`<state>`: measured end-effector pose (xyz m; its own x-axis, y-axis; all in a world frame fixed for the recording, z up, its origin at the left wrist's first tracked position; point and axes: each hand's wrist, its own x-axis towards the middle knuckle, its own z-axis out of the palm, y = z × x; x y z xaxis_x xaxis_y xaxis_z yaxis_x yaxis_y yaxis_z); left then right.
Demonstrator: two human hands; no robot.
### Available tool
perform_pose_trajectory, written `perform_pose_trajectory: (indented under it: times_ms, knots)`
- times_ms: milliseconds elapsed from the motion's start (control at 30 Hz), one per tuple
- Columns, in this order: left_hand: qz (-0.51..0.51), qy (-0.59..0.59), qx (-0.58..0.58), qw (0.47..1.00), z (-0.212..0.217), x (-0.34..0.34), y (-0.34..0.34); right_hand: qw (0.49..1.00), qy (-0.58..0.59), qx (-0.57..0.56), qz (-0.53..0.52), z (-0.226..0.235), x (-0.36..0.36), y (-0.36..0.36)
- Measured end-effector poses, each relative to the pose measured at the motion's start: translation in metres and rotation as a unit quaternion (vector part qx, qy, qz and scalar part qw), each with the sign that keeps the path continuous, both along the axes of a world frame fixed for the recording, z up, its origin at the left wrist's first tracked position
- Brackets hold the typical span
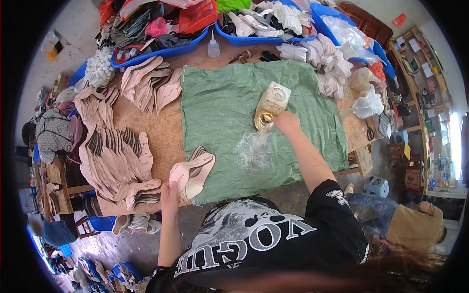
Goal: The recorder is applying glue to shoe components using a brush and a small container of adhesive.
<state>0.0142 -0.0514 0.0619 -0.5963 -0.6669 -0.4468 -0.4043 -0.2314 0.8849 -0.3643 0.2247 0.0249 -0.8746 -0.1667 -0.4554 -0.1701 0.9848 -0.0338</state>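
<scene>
My left hand [171,200] is closed on the near end of a small fanned stack of pink shoe insoles [195,171], at the left front corner of a green woven sheet [220,107]. My right hand [287,122], fingers pinched, is at the round opening of a whitish, crusted plastic container [276,95] lying on the sheet. Whatever those fingers hold is hidden by the opening and the hand. Nearer to me, a pale dried smear [256,151] marks the sheet.
Many pink insoles [110,156] stand in rows on the wooden table's left side. Blue tubs [266,40] line the back, beside a squeeze bottle [213,48]. White bundled pieces [330,63] and scissors [370,131] lie rightward. Another person [410,219] is at the right.
</scene>
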Motion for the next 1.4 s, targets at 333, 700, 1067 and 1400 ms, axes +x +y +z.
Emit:
perform_pose_trajectory:
  times_ms: [333, 700, 1067, 1400]
  knots:
    - [-0.119, -0.022, 0.065, 0.991, -0.022, -0.005, 0.032, 0.998, 0.019, -0.037, -0.038, -0.005, 0.027, 0.005]
    - [-0.195, -0.045, 0.054, 0.978, -0.035, -0.024, 0.057, 0.995, 0.023, -0.071, -0.066, -0.005, 0.056, 0.005]
    - [-0.201, -0.061, 0.093, 0.973, -0.070, -0.035, 0.065, 0.945, 0.036, -0.325, -0.020, 0.008, 0.188, 0.028]
    - [-0.180, -0.123, 0.202, 0.955, -0.060, -0.041, 0.050, 0.916, 0.085, -0.391, 0.027, -0.016, 0.297, 0.006]
